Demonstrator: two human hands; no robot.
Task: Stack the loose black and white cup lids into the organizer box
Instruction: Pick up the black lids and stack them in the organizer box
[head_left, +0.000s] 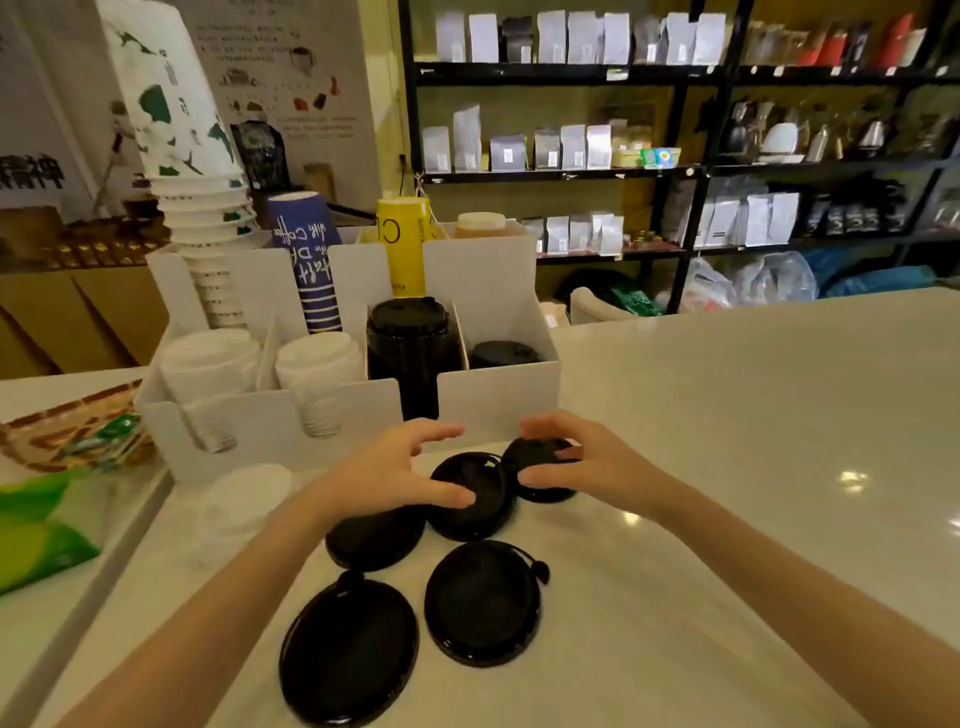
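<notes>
A pale counter (727, 415) fills most of the view, and the white organizer box (363, 410) stands on it as the landmark. Behind the box rise stacks of paper cups (311, 260). Inside the box, the two left compartments hold white lids (208, 358), the next one a tall stack of black lids (408, 343), and the rightmost a low black stack (504, 353).

In front of the box, five loose black lids lie on the counter. The largest-looking one (349, 649) lies farthest from the box, with another (483, 603) just beside it on the right. A third (374, 535) lies nearer the box, partly under the left wrist. A loose white lid (254, 483) lies by the box's front left corner, blurred.

Just before the box's front wall, the left hand (400, 473) has spread fingers over a black lid (470, 496), thumb resting on it, not closed. The right hand (587, 462) pinches the neighbouring black lid (540, 467) between thumb and fingers.
</notes>
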